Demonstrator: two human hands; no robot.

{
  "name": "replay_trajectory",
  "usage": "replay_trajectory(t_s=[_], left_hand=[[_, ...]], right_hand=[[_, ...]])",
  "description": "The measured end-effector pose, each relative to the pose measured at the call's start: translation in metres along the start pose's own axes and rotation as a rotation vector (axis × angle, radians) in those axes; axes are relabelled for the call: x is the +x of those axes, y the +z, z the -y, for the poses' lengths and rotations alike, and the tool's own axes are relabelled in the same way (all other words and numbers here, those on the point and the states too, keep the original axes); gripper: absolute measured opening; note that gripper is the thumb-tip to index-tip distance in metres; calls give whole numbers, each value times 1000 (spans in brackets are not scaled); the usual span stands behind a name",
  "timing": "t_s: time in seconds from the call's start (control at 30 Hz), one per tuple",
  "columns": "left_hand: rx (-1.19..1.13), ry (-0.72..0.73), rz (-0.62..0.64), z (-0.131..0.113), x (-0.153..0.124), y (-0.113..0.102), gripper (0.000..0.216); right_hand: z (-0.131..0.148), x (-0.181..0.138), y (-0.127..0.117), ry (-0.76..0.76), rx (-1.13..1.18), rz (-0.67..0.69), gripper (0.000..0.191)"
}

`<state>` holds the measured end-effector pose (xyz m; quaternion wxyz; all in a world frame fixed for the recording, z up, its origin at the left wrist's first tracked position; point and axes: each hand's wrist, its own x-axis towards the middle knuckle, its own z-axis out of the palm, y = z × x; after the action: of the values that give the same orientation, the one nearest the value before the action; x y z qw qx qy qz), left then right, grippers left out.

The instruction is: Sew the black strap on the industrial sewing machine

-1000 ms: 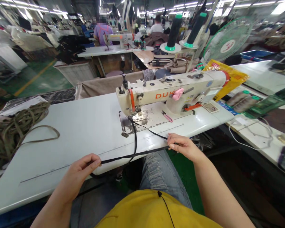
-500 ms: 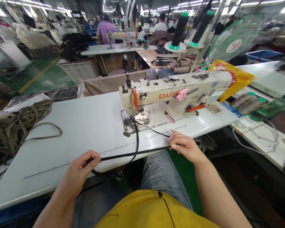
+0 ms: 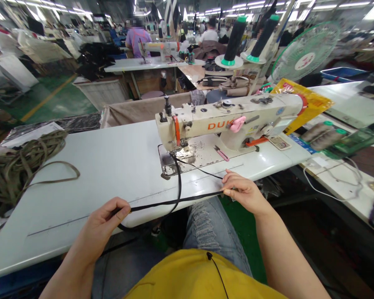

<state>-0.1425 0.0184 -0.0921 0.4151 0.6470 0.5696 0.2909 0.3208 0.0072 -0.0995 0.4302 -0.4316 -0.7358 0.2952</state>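
A narrow black strap (image 3: 162,203) stretches between my two hands above the table's front edge. My left hand (image 3: 112,214) pinches it at the left, with more strap hanging below the palm. My right hand (image 3: 238,189) grips its other end, and a thinner black strip (image 3: 202,169) runs from those fingers back to the needle area. Another length of strap drops from the presser foot, crosses the stretched part and falls over the edge. The white sewing machine (image 3: 202,122) stands behind. On its bed lie pink-handled thread snips (image 3: 221,153).
A heap of olive webbing (image 3: 25,166) lies on the left of the white table (image 3: 112,162). Black thread cones (image 3: 233,41) and a green fan (image 3: 305,60) stand behind the machine. Grey thread cones (image 3: 324,135) rest at the right. Another person (image 3: 139,39) sits farther back.
The strap between my hands sags slightly more than before and looks a little wavy. Both hands keep their grip and have hardly moved.
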Motion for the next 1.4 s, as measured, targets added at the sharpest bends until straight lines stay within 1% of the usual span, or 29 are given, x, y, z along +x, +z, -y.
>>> replay_trajectory(t_s=[0.27,0.37,0.4,0.47,0.53,0.57,0.67,0.7,0.73,0.8,0.9,0.93,1.0,1.07,1.1,1.17,1.23,1.4], left_hand=[[-1,-22,-5,-4,0,2,31],[38,-25,-4,-9,0,1,33],[62,-20,13,-11,1,1,34],[116,-1,86,-17,1,1,36],[171,30,167,-23,2,4,37],[200,54,181,-27,3,8,37],[262,162,138,-41,4,27,39],[255,200,139,-48,5,36,38],[227,229,166,-55,6,46,38],[119,257,287,-70,8,68,42],[-63,266,459,-87,12,102,54],[-135,258,505,-89,13,112,55],[-277,200,587,-91,14,129,42],[-405,75,634,-89,14,139,32],[-450,2,644,-88,14,142,32],[-496,-116,630,-86,13,144,37],[-475,-177,592,-85,12,142,41],[-370,-197,506,-83,11,136,36]], right_hand=[[0,-2,-1,10,11,5,27],[1,-1,0,12,25,4,28],[1,-1,0,13,30,-2,27],[3,-1,-2,16,37,-24,24],[6,-1,-4,9,41,-34,19],[8,-1,-6,5,41,-30,17],[18,0,-7,-9,43,-13,15],[22,1,-6,-11,46,-10,16],[25,2,-5,-14,50,-5,16],[32,5,-1,-27,65,9,16],[40,9,7,-42,99,30,15],[41,9,9,-39,108,38,15],[40,10,11,-28,114,44,16],[37,10,12,-13,103,18,17],[34,9,12,-4,92,-8,17],[27,7,12,22,67,-64,20],[21,5,13,58,44,-92,24],[10,3,22,131,18,-130,33]])
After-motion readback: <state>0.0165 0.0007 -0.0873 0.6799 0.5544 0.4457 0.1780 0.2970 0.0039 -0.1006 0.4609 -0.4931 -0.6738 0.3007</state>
